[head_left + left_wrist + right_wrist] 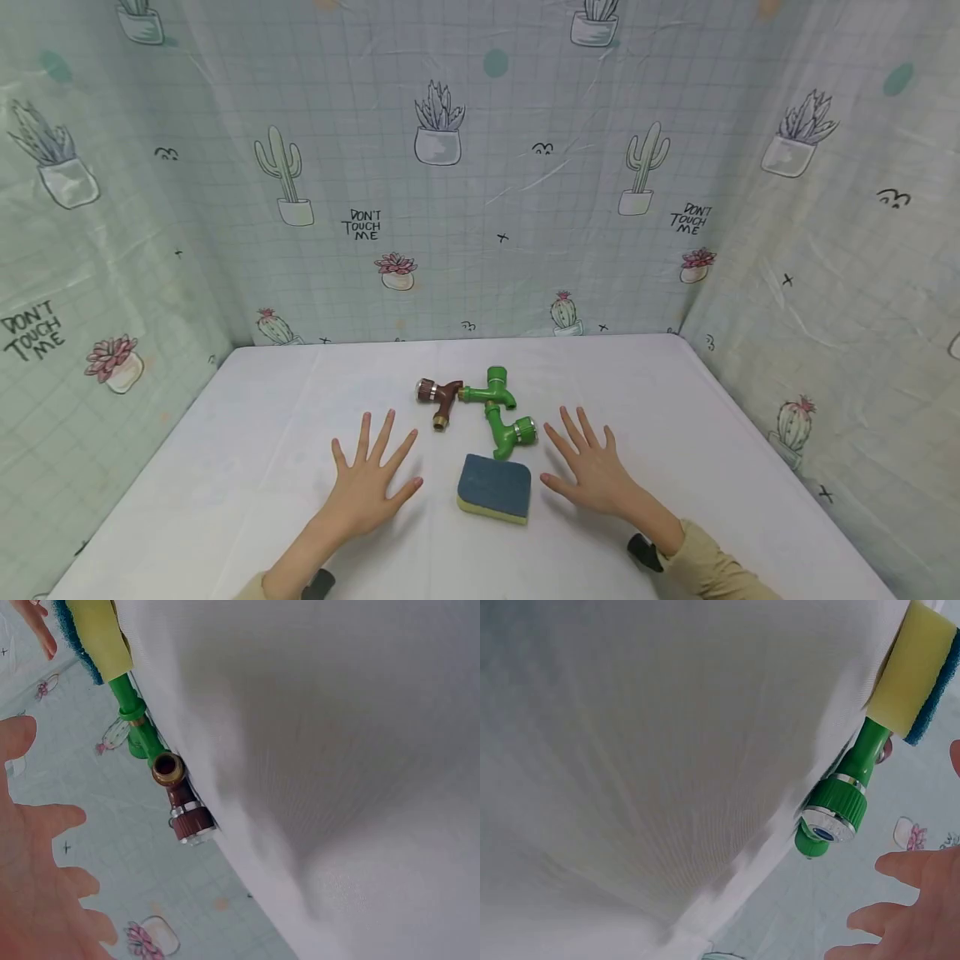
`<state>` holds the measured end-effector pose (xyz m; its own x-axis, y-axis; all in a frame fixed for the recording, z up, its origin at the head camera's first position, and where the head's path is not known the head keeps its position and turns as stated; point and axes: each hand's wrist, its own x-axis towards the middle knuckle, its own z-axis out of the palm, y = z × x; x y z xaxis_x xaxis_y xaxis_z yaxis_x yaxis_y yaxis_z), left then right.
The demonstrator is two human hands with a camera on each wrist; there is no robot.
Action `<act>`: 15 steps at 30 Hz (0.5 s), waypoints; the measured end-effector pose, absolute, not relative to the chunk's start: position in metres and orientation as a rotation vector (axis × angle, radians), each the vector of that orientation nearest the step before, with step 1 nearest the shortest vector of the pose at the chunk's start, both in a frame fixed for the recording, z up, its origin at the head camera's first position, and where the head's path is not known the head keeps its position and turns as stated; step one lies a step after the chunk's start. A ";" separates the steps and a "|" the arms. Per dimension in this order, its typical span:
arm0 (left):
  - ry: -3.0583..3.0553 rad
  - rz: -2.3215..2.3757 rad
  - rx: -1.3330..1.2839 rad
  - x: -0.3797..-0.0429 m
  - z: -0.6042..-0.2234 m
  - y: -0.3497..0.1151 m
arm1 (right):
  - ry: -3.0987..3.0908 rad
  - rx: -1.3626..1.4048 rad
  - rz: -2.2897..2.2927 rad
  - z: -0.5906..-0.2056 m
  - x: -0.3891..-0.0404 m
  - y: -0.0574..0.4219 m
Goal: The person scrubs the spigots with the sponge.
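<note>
My left hand [363, 492] is spread over the white table, fingers straight and apart, holding nothing. On the other side my right hand [596, 475] has the same spread fingers and holds nothing. Between them lies a sponge [493, 487], blue scouring side up and yellow foam below. Behind it are a brown tap [442, 398], a green tap [491, 388] and a second green tap [508, 432], all lying close together. In the left wrist view the brown tap [180, 795] shows its brass-coloured threaded end. The right wrist view shows a green tap's ribbed knob [836, 806] beyond the sponge [911, 671].
The table [262, 433] has a white cover. A curtain [465, 200] printed with cacti and potted plants closes off the back and both sides. Dark straps [645, 552] sit at the wrists, beside beige sleeves [712, 562].
</note>
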<state>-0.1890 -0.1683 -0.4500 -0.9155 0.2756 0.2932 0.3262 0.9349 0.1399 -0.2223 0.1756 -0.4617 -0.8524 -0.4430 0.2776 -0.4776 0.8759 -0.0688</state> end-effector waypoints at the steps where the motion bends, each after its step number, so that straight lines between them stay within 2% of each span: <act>1: -2.822 -0.272 -0.449 -0.189 -0.450 -0.169 | -2.789 0.699 0.201 -0.462 -0.222 0.175; 15: -2.805 -0.208 -0.498 -0.183 -0.445 -0.176 | -2.796 0.721 0.206 -0.457 -0.217 0.176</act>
